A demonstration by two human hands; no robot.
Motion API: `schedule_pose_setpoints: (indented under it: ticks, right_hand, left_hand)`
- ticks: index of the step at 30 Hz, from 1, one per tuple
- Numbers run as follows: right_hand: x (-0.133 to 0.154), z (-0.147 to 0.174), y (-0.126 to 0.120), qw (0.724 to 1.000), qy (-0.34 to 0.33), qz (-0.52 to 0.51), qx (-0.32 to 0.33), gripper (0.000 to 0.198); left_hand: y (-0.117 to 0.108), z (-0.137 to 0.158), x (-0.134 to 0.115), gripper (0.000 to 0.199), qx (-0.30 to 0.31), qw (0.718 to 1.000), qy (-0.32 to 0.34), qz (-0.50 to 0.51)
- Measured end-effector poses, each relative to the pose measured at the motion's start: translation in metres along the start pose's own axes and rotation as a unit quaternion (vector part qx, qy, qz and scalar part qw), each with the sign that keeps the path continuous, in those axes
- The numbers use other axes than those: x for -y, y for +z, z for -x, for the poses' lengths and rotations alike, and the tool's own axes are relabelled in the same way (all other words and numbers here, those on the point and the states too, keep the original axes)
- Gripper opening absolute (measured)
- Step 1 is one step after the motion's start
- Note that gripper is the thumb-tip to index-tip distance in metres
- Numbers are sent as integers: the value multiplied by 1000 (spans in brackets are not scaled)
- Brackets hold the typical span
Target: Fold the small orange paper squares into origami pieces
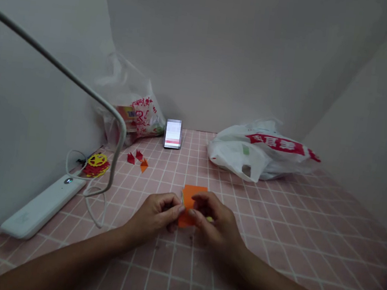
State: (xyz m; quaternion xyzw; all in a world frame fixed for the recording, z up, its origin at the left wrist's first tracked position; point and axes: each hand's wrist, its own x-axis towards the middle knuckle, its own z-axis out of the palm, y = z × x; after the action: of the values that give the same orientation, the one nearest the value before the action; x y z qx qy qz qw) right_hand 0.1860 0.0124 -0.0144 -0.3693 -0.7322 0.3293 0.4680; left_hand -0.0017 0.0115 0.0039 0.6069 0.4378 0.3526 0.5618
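Between my hands is a flat rectangle of orange paper (191, 192), its top part showing above my fingers. My left hand (161, 212) pinches the paper's left edge between thumb and fingers. From the right, my right hand (217, 221) has its thumb on the paper and its fingers curled over it. Something small and yellow (209, 219) peeks out by the right hand, too covered to name. Farther off at the left lie an orange folded paper piece (144, 165) and two red folded pieces (131, 158).
A pink tiled-pattern tabletop (258, 247) lies beneath. At the back are a filled plastic bag (144, 115), a propped phone (172, 134) and a white bag (242, 153). On the left are a white power bank (43, 206), a yellow-and-red item (97, 165) and a cable (65, 69) arching across.
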Motion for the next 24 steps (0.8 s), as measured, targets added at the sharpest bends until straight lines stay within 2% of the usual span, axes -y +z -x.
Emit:
schedule_pose_setpoints:
  ticks: [2,4,5,10,24]
  right_hand:
    - [2,-2,1,986,124,-89,66,16]
    - [2,-4,3,960,210,-170,75,20]
    - [2,-4,3,951,232,-193,65,20]
    - [-1,-3,6,942,245,-231,-8,20]
    - [5,-5,4,923,284,-258,35,26]
  left_hand:
    - [1,0,3,27,6,1000,-4,-15]
    - [0,-1,5,27,13,1000,-12,-7]
    - [0,-1,6,27,19,1000,-17,6]
    - [0,-3,10,25,41,995,-42,85]
    - [-1,-6,8,29,11,995,-38,90]
